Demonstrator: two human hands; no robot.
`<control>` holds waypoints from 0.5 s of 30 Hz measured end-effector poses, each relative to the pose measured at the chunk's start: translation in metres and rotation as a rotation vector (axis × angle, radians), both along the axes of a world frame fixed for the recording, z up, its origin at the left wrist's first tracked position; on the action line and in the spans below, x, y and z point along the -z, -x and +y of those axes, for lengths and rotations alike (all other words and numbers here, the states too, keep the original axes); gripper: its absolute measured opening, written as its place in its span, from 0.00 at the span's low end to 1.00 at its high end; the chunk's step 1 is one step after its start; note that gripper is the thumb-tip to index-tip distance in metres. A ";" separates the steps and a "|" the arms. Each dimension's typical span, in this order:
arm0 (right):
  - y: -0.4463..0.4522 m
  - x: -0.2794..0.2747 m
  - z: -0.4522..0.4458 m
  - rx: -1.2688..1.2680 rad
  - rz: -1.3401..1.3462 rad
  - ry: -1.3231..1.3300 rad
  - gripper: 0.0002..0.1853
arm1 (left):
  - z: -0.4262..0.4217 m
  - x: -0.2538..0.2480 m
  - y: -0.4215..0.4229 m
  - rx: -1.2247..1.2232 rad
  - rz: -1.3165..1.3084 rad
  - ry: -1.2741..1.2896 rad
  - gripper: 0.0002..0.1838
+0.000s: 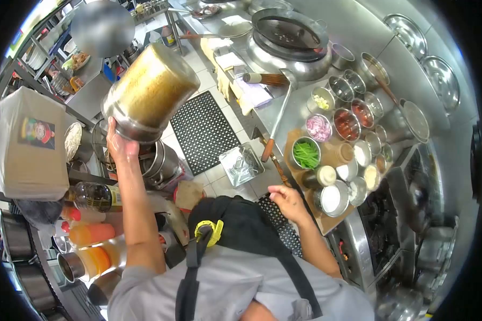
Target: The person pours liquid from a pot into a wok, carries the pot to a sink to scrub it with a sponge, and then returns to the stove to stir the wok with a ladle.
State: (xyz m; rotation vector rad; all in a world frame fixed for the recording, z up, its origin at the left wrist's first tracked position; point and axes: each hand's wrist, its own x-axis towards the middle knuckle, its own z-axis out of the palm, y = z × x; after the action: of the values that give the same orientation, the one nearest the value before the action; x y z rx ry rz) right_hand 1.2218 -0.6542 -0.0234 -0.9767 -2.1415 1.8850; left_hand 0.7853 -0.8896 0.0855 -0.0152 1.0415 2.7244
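My left hand [122,147] grips a large metal pot [154,93] near its rim, on the left side. The pot is tilted, with its base toward the upper right and golden-brown staining on its wall. My fingers are partly hidden by the pot. My right hand [288,203] hangs in front of my body beside the counter edge, fingers loosely bent and apart, with nothing seen in it. Closest to it on the counter are a metal cup of white powder [334,199] and a metal cup of chopped green vegetables [306,154].
A wok [289,29] sits on the range at the back. A ladle [281,115] and a brush [265,79] lie near several seasoning cups. A box [29,144] and bottles [93,197] fill the left shelf. On the floor are a black mat [203,128] and a metal tin [241,165].
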 end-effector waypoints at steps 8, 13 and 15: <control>0.070 -0.028 0.050 0.144 0.110 0.021 0.15 | 0.039 0.017 0.135 -0.089 -0.022 0.059 0.16; 0.133 -0.022 0.068 0.277 0.153 0.107 0.14 | 0.065 0.055 0.251 -0.119 -0.065 0.083 0.16; 0.178 -0.031 0.080 0.291 0.081 0.082 0.13 | 0.078 0.062 0.297 -0.161 -0.138 0.158 0.15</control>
State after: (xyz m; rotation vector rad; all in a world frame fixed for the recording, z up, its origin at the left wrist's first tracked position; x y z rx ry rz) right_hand 1.0434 -0.5739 0.0078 -1.1364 -1.7780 1.8464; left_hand 0.4886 -0.8113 0.0235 -0.3212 1.2612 2.7255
